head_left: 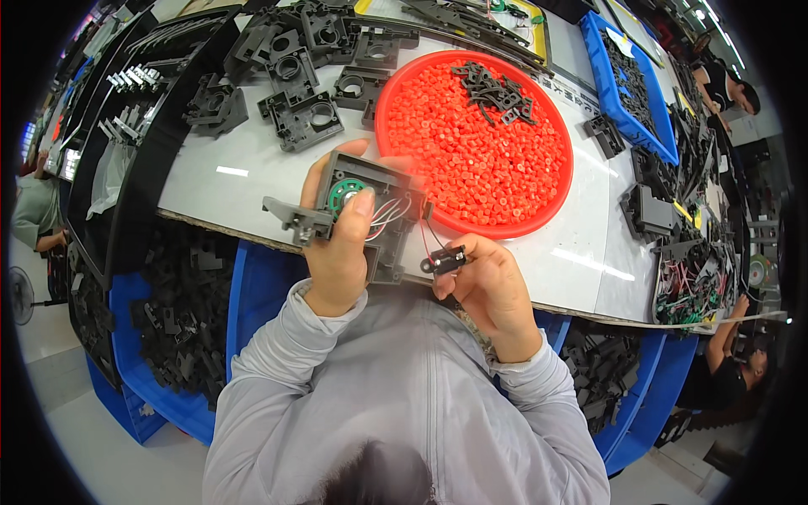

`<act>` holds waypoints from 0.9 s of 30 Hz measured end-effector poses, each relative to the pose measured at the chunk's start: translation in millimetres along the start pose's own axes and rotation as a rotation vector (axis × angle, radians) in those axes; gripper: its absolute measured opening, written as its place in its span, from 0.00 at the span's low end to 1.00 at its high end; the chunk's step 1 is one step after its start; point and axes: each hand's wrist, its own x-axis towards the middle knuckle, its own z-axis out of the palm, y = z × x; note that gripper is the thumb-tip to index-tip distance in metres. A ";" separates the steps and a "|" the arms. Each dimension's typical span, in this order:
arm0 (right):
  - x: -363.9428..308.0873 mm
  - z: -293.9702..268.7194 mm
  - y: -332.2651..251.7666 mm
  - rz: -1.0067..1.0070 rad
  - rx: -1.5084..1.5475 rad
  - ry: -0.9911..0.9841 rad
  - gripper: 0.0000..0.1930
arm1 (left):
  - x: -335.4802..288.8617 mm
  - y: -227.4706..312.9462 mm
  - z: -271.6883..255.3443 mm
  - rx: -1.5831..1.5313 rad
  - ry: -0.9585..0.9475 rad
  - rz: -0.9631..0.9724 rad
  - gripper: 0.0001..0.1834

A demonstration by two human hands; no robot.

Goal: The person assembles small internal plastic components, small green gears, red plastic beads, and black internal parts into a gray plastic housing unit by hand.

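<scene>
My left hand (338,244) grips a dark grey plastic housing (389,177) over the table's front edge. Inside the housing sits a round green part (343,194), with my thumb beside it and thin pale wires (390,215) looping out. Between the fingertips of my right hand (492,282) is a small black part (443,260). Thin red and dark wires run from it up to the housing's right side. Just beyond both hands stands a round red tray (562,198) full of small red caps, with black curved pieces (501,91) heaped on top.
Several dark grey housings (307,118) lie behind my left hand. A black rack (160,126) stands at the left, a blue bin (602,71) at the far right. Bundled wires (694,286) lie at the right edge. Blue crates (240,295) of dark parts sit below the table. Other people work nearby.
</scene>
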 end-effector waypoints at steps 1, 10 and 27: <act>0.3 1.0 -0.7 0.001 0.003 -0.002 0.18 | -0.7 0.7 -1.2 0.018 -0.028 -0.015 0.22; 10.0 7.3 -14.2 0.522 0.347 -0.280 0.15 | -4.7 1.3 -4.6 0.128 -0.149 0.009 0.23; 15.9 22.7 -20.5 0.369 0.139 -0.081 0.05 | -7.4 3.9 -3.8 0.201 -0.185 0.070 0.24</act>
